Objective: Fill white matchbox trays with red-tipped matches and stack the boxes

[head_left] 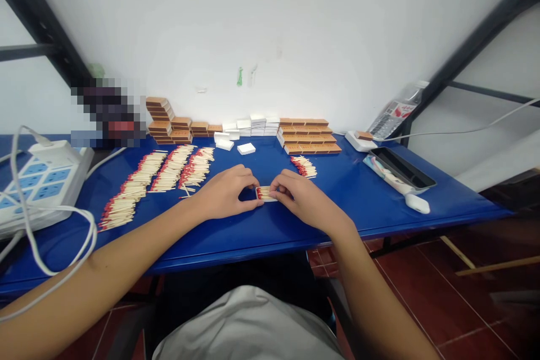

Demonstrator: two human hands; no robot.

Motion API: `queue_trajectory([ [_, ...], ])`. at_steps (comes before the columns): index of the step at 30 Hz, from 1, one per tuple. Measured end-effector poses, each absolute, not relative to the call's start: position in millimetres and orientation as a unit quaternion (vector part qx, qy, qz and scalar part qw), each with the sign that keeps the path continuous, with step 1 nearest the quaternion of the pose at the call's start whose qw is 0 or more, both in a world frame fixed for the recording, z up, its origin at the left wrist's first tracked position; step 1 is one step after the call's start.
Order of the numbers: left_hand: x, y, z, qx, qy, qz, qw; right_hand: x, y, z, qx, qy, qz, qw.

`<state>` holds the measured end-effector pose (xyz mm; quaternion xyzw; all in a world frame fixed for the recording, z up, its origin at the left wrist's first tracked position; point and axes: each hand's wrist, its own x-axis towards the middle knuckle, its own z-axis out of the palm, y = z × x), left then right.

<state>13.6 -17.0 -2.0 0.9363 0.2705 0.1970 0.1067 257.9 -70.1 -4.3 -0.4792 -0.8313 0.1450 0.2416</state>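
A small matchbox tray (265, 193) filled with red-tipped matches lies on the blue table (261, 230), pinched between both hands. My left hand (228, 191) grips its left end with curled fingers. My right hand (297, 194) grips its right end the same way. Long rows of loose matches (162, 177) lie to the left of my left hand. A smaller heap of matches (304, 166) sits just beyond my right hand.
Stacks of brown matchboxes (307, 136), more brown boxes (169, 122) and white inner trays (253, 125) line the wall. A white power strip (40, 180) with cables lies at the left. A phone (403, 167), a white earbud case (417, 203) and a water bottle (394, 112) are at the right.
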Motion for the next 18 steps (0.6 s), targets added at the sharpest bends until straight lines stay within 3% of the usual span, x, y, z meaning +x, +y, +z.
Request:
queue_trajectory([
  [18,13.1,-16.5,-3.3,0.937,0.266,0.201,0.104,250.6,-69.5,-5.1,-0.466,-0.823,0.158,0.282],
])
